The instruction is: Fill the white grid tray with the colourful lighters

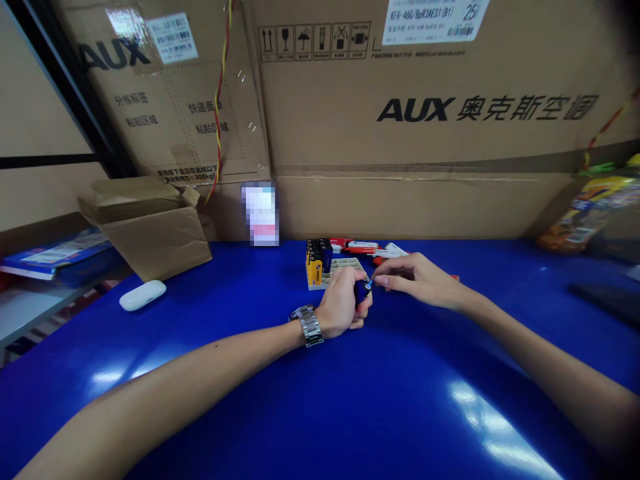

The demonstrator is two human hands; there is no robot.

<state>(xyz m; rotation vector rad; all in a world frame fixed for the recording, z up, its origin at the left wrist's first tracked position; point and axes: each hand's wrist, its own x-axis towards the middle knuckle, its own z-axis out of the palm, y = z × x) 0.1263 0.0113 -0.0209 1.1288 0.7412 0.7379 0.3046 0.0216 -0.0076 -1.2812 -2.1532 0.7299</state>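
My left hand (343,303), with a metal watch on the wrist, is closed around a dark blue lighter (362,291). The lighter's end points right, where a small light-blue bit (369,284) shows. Close beside that end, my right hand (417,280) has thumb and forefinger pinched together; what they hold, if anything, is too small to name. Just behind the left hand lies a pale gridded tray (315,287). Yellow lighters (314,272) with black tops and dark blue lighters (327,256) stand upright in its left part.
Several red and white lighters (363,250) lie in a loose pile behind the tray. A phone (261,213) leans on the large cardboard box (450,207). To the left are an open carton (160,240) and a white earbud case (143,295). A bottle (575,213) stands far right.
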